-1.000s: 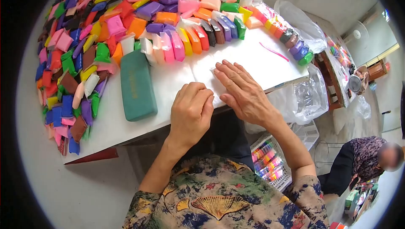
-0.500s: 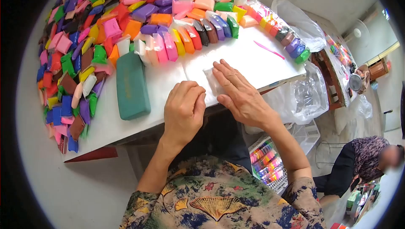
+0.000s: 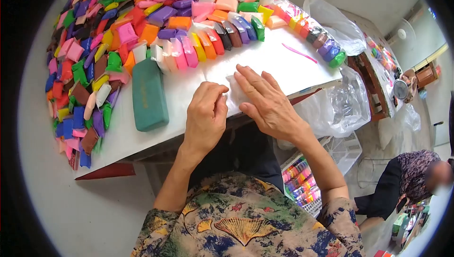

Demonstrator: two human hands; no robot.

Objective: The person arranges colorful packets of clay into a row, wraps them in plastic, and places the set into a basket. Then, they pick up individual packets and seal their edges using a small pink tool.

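Note:
My right hand (image 3: 266,100) lies with fingers stretched over a small clear plastic bag (image 3: 233,91) near the table's front edge. Just left of it is my left hand (image 3: 207,115), its fingers curled in; what they hold, if anything, is hidden. A green case (image 3: 150,95) lies left of my left hand. Behind both hands runs a curved row of wrapped clay packets, with a red packet (image 3: 216,42) among them. A pink plastic strip (image 3: 300,53) lies to the right on the white tabletop (image 3: 265,63).
A big heap of coloured packets (image 3: 126,33) covers the table's left and back. At right are a packed clear bag (image 3: 317,37) and empty plastic bags (image 3: 336,108). Below the table stands a white basket (image 3: 312,207). Another person (image 3: 402,181) is at lower right.
Both hands have shifted slightly up in the view, and my left hand's fingers have moved a little. The table and its contents show a slight shift of the view.

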